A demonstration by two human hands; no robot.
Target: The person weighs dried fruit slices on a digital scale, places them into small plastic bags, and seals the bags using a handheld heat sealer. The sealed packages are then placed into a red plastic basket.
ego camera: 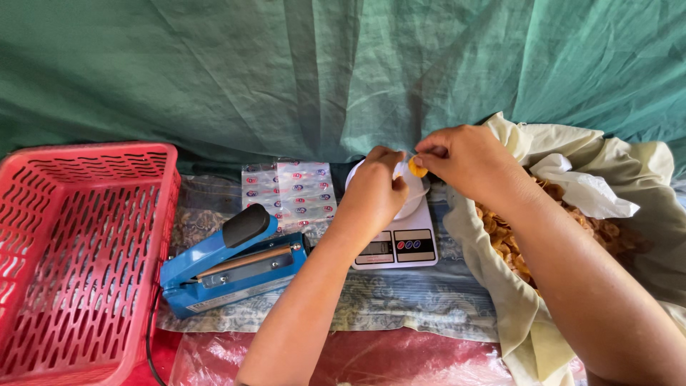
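Yellow chip (417, 169) (one) pinched between two hands (421, 171) above one scale (400, 246), one red basket (78, 250) aside.

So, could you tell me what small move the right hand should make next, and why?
Probably lower the chip into the white bowl on the scale. The right hand pinches it just above the bowl, the left hand is at the bowl too, and the cloth sack of chips lies right beside the scale.
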